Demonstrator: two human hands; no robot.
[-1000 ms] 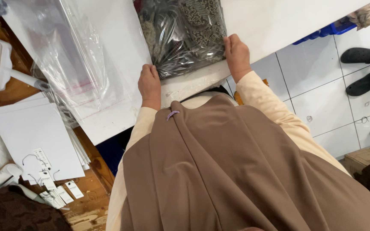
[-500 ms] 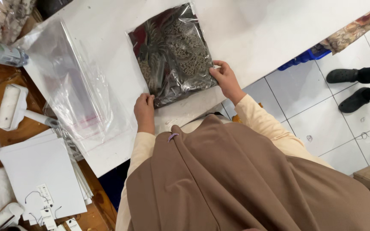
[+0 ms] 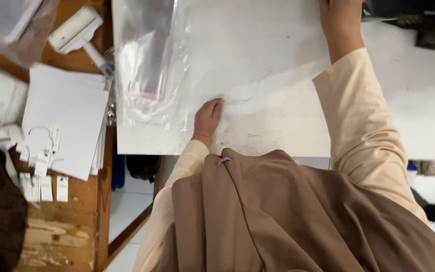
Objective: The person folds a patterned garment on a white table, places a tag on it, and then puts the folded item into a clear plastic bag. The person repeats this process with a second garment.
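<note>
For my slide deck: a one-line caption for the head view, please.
Left hand rests on white table beside clear plastic bags; right hand reaches forward.

One head-worn camera looks steeply down from above the person's chest, close over the white table (image 3: 278, 75); its near edge crosses mid-frame; wooden bench (image 3: 66, 236) left of the table.

A white table (image 3: 278, 75) carries clear plastic bags (image 3: 149, 75).
</note>
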